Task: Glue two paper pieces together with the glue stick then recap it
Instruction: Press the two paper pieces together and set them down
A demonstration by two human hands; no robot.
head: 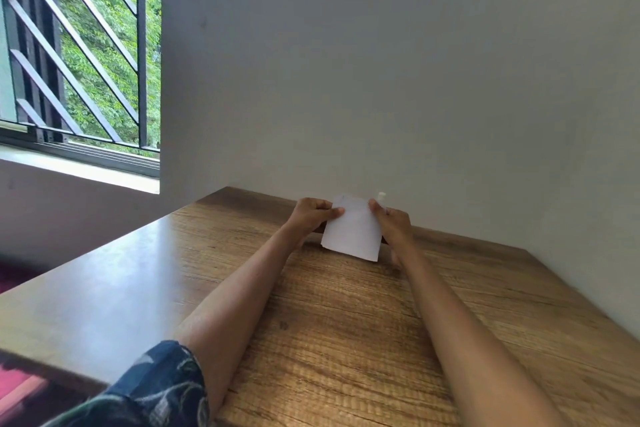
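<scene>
paper pinched at both edges, glue half hidden behind

both hands far out over the table point(346, 340), near the wall point(381, 80). left hand point(313, 213) closed on the left edge of the paper point(353, 229), thumb on the near face. right hand point(393, 222) closed on the right edge the same way. paper raised and tilted, lower edge close to the wood or touching it; cannot tell which. cannot tell either whether one sheet or two pressed together, since only one white face shows.

glue point(381, 196) just behind the right hand, close to the wall, only a pale tip showing. capped or open: cannot tell, too small and mostly hidden.

probably at the pressing or aligning step, judging from the two-sided pinch. risks from here:

- sheets sliding out of line if one thumb pulls harder than the other, wet glue giving little hold.
- creasing or buckling across the middle from squeezing the edges inward.
- knocking the glue over with the right hand when letting go, given how close it stands.
- glue drying out if left open while fussing over the paper.
- glue on fingertips lifting or tearing the sheet on release.
</scene>
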